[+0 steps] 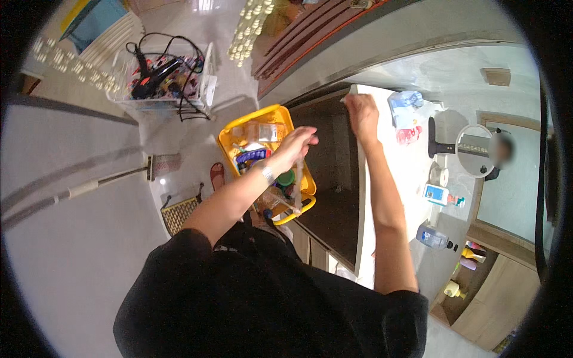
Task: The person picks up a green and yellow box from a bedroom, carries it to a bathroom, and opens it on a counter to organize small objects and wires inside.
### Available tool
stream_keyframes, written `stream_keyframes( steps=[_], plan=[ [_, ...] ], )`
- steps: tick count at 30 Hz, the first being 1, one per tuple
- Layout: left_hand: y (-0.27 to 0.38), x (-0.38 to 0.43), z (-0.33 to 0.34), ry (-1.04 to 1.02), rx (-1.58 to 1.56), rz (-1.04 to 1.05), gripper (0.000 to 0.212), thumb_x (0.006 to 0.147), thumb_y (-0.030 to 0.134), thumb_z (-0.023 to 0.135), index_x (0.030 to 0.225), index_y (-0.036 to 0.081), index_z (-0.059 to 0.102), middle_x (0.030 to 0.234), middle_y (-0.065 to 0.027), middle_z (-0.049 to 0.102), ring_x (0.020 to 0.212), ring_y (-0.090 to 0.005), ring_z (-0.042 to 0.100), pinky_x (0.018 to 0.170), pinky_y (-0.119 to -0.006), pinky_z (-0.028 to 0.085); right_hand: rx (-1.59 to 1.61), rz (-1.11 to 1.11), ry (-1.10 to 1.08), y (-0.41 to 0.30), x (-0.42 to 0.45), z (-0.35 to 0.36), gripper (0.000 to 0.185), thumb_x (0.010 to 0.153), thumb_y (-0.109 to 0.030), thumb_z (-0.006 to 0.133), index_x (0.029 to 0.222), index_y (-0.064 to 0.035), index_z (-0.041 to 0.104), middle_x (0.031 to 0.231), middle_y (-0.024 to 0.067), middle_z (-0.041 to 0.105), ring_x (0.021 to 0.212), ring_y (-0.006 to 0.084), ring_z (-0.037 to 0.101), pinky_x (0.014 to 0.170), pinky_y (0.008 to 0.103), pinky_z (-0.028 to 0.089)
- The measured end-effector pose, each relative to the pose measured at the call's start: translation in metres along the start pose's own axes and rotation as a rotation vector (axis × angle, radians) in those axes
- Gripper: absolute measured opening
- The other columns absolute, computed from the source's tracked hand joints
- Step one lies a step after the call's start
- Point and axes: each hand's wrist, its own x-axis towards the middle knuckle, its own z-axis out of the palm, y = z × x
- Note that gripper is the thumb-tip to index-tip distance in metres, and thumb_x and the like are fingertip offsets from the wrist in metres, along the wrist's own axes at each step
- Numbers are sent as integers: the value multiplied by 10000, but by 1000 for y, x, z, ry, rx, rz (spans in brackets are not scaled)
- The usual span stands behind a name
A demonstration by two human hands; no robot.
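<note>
My left hand (297, 147), with a silvery band at the wrist, is over the right side of a yellow plastic basket (231, 147). Its fingers are loosely extended, and nothing shows in them. Inside the basket lie a clear plastic container (267, 133), a blue-purple packet or bottle (251, 155), a jar with a green lid (285, 177) and crumpled clear plastic (271, 198). Curled at the far end of a white countertop (388, 179) is my right hand (362, 116). A small pale spot shows at its fingertips; whether it grips something is unclear.
The countertop holds a blue packet (405, 105), a red bottle (408, 135), a round mirror (475, 154) and pump bottles (433, 237). A dark recess (331, 179) lies between basket and counter. A hair dryer (154, 78) with its cord tops a clear bin (156, 102).
</note>
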Motion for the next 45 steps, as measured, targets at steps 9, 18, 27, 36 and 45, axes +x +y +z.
stream_keyframes(
  steps=[9,18,27,36,45],
  plan=[
    [47,139,71,-178,-121,-221,321,986,412,499,1034,123,630,1008,-21,701,587,-27,519,561,-175,403,288,72,-100,-89,-78,-9,43,828,-67,666,864,-42,669,846,99,651,864,295,599,781,379,494],
    [58,160,101,194,272,284,430,883,201,668,1261,61,519,1022,-92,615,702,-120,551,625,-261,485,589,902,53,-144,-170,-48,68,890,-11,633,921,34,673,899,90,684,821,131,622,752,257,497],
    [32,176,94,224,808,696,370,857,192,691,1176,13,641,970,-95,713,852,-164,668,729,-256,510,515,948,-73,-204,-235,-28,95,836,-64,693,893,12,686,880,148,690,803,291,670,711,349,524],
    [48,192,85,-57,284,136,347,1007,360,467,1242,146,609,1062,48,570,724,-67,423,602,-205,369,588,1099,-27,-173,-232,-39,150,939,-76,594,984,44,673,844,64,690,777,85,614,724,248,511],
    [71,205,73,-46,583,327,251,899,294,655,1007,80,729,826,12,663,733,-117,574,646,-282,456,694,949,-58,-151,-175,-17,146,930,-93,598,973,35,655,869,140,664,784,199,644,702,304,501]
  ],
)
